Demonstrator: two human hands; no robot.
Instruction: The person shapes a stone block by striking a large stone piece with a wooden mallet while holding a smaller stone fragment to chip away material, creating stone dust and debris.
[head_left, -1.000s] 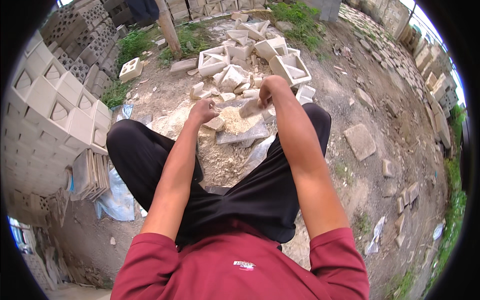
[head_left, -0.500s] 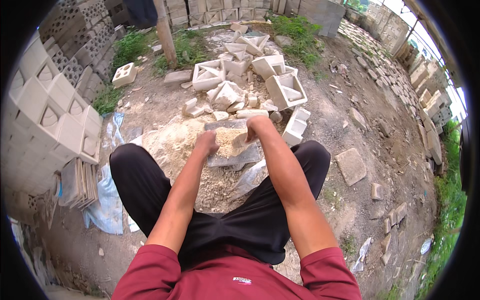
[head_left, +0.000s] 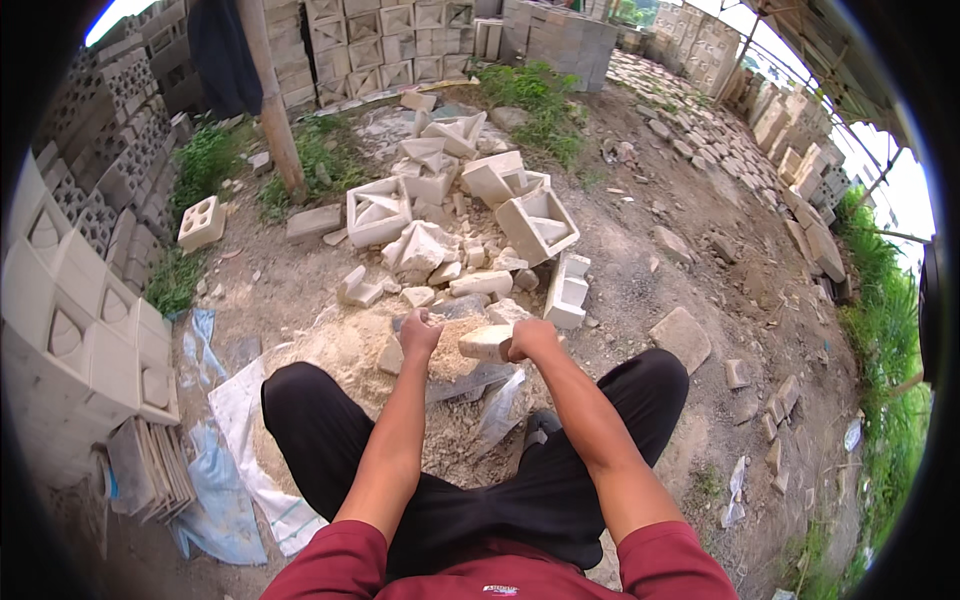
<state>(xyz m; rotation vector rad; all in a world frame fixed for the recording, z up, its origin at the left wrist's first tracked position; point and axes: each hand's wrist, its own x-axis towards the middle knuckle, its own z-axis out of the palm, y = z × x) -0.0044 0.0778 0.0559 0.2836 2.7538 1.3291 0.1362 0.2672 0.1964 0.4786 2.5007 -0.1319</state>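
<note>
My right hand point(head_left: 531, 340) grips a pale, flat-faced chunk of block point(head_left: 485, 343), which sits over crushed yellowish rubble point(head_left: 452, 368). The rubble lies on a dark grey slab point(head_left: 470, 385) between my knees. To the left, my left hand point(head_left: 419, 334) is closed above the same rubble; whatever its fingers hold is hidden. A pale broken piece point(head_left: 390, 356) lies beside that hand. Just beyond the hands is a heap of broken decorative blocks, with a square hollow block point(head_left: 379, 211) on its left and another hollow block point(head_left: 538, 221) on its right.
Stacked pale blocks point(head_left: 85, 310) rise at the left, above thin leaning boards point(head_left: 150, 468) and blue plastic sheeting point(head_left: 218, 500). A wooden post point(head_left: 268, 110) stands beyond. A flat stone point(head_left: 681, 340) and smaller block pieces point(head_left: 785, 396) lie at the right.
The view has tilted, so more of the background shows. The chunk in my right hand has turned to show a broad pale face. My left hand remains closed by the rubble.
</note>
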